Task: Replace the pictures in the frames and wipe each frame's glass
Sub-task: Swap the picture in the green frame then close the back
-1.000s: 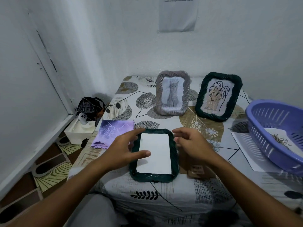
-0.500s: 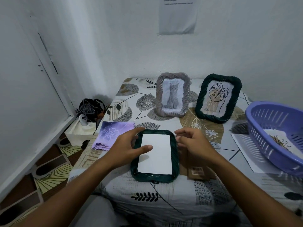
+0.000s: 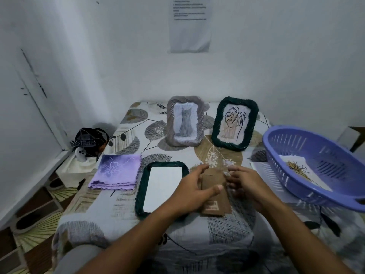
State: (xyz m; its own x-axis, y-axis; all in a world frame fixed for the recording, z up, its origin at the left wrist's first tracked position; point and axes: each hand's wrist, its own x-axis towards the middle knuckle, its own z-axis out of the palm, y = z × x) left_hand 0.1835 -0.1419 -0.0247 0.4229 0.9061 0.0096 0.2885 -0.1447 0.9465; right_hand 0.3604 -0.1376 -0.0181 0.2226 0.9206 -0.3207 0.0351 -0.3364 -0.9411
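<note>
Leaf-print tablecloth (image 3: 130, 194), brown backing board (image 3: 212, 179) between loosely spread left hand (image 3: 192, 187) and right hand (image 3: 245, 182).

Dark green frame (image 3: 140, 186) with white sheet (image 3: 163, 188); grey frame (image 3: 170, 123); brown backing (image 3: 214, 186). Purple flower-print cloth (image 3: 116, 171); purple basket (image 3: 296, 147). Leaf-patterned tablecloth (image 3: 138, 125).

A face-down frame (image 3: 162, 187) lies between cloth (image 3: 116, 172) and backing board (image 3: 214, 192), two upright frames (image 3: 184, 121) behind, basket (image 3: 316, 167) right.

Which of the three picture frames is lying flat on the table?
The dark green frame nearest the person, showing blank white paper; the grey cat frame and green leaf frame stand upright.
</note>
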